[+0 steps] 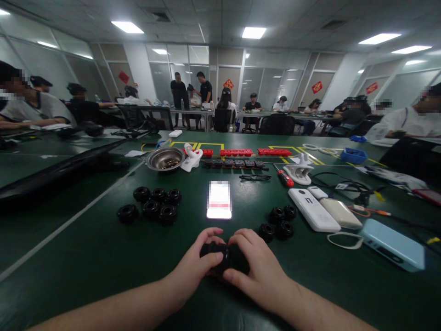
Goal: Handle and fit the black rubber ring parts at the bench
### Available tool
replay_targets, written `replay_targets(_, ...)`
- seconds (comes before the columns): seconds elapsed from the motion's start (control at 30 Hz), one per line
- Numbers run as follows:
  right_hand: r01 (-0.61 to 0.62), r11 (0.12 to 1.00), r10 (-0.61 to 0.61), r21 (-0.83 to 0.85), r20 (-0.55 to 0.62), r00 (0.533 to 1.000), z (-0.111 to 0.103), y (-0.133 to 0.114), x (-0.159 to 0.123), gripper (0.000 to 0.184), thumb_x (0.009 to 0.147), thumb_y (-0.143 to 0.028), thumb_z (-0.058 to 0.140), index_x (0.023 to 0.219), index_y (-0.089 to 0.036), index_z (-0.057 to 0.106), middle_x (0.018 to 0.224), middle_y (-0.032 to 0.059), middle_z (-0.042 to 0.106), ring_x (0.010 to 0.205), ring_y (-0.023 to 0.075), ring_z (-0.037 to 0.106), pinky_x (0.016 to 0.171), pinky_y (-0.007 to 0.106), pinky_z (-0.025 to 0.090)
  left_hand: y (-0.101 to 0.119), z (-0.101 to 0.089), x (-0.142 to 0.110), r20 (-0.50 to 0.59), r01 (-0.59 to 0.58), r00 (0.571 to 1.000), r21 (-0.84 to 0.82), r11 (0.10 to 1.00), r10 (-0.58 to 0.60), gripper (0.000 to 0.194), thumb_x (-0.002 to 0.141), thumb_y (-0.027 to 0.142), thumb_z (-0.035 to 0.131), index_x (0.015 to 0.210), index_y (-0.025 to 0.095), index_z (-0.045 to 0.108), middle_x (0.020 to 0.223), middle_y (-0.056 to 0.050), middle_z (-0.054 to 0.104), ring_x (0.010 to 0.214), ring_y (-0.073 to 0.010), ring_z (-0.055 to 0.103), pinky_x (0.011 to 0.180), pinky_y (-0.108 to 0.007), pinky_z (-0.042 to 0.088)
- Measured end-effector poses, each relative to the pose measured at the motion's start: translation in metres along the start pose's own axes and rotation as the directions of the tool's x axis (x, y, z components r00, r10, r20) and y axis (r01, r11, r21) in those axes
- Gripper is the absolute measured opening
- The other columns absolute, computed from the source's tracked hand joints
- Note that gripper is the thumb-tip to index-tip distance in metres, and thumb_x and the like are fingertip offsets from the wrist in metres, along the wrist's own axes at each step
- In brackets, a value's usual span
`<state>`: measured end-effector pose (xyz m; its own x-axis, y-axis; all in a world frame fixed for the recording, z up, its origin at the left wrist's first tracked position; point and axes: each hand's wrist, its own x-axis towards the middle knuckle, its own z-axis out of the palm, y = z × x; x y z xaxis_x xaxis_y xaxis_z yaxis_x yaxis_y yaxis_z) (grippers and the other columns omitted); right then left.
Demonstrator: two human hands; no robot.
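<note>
Both my hands meet near the front edge of the green table. My left hand [198,266] and my right hand [257,269] are curled round black ring-shaped parts [225,256], pressing them together between the fingers. Several more black round parts [153,204] lie in a cluster to the left, beyond my left hand. A smaller group of black round parts [279,222] sits just beyond my right hand. A lit phone [219,200] lies flat straight ahead of my hands.
A metal bowl [165,158], white holders [192,158], red part strips [236,152], a red-handled screwdriver [284,177], power banks [313,209], cables and a light blue box [394,243] lie on the table. Other people sit at tables around the room.
</note>
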<state>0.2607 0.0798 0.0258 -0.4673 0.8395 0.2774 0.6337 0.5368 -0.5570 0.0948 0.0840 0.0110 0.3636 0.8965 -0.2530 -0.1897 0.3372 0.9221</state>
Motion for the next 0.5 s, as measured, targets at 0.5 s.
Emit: replay_targets(0.5,0.015,0.998,-0.016,0.053,0.021,1.000,0.0013,0.0008,-0.0005,0.035,0.065,-0.034,0.064,0.092,-0.017,0.049,0.092,0.0050,0.049,0.084,0.0205,0.046,0.074,0.036,0.039,-0.0017,0.0011,0.0018,0.014,0.020,1.000,-0.009,1.000,-0.020,0.036,0.067,0.024,0.050,0.101,0.022,0.039,0.085,-0.002,0.046,0.075,-0.0167,0.051,0.060,-0.028,0.041)
